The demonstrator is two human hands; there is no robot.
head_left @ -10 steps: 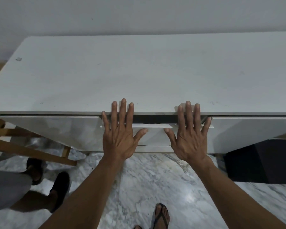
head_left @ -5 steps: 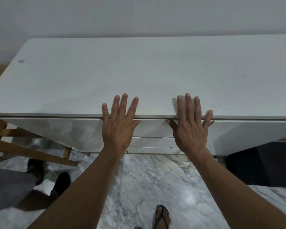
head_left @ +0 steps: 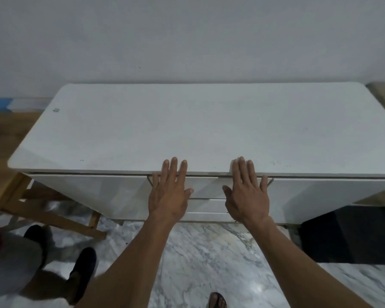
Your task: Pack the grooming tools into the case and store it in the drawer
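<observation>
Drawer (head_left: 206, 189) looks shut, front panel sitting flush with the two white panels either side of it, and both palms are flat against it. Left hand (head_left: 167, 197) has its fingers straight and slightly fanned, tips poking up past the lip of the white cabinet top (head_left: 209, 121); right hand (head_left: 246, 197) is the same deal, fingers straight and closer together, thumb stuck out toward the other hand. Neither one is curled around or pinching anything, they're just pressing. Case with the grooming tools isn't visible anywhere, nothing lying on the top beyond the fingertips, so my guess is it's already inside behind that panel, but you can't actually see it so take that as a guess. If so the job is basically done and all that's left is lifting off. As for how the drawer handles: glossy rigid panel, looks like laminated board, so it should slide stiffly as one piece and not flex, and the slick finish means flat palms grip it better than fingertips would. I can't make out a knob or handle; there's a thin dark gap just under the top edge by the fingers, which is probably where you'd hook in to pull it out again. Below the heels of the hands there's a second, lower drawer front (head_left: 207, 208). Marble floor (head_left: 198, 252) underneath, someone else's dark shoes (head_left: 80, 270) off past the left forearm.
</observation>
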